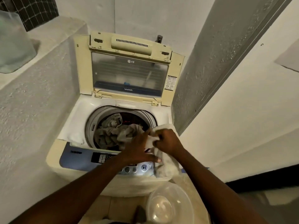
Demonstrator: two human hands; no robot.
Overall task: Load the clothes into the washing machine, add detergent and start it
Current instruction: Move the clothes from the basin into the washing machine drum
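A cream top-loading washing machine (pixel 68 147) stands in a narrow alcove with its lid (pixel 129 70) raised. Grey and beige clothes (pixel 113 133) lie inside the drum. Over the drum's front right rim, both hands grip a white cloth (pixel 168 165) that drapes down across the right end of the control panel (pixel 80 159). My left hand (pixel 139 149) holds the cloth's upper part with fingers spread. My right hand (pixel 168 141) is closed on the same cloth just beside it.
A clear plastic basin (pixel 168 206) sits on the floor in front of the machine. A pale translucent container (pixel 13 44) stands on the ledge at the left. Rough walls close in on both sides of the machine.
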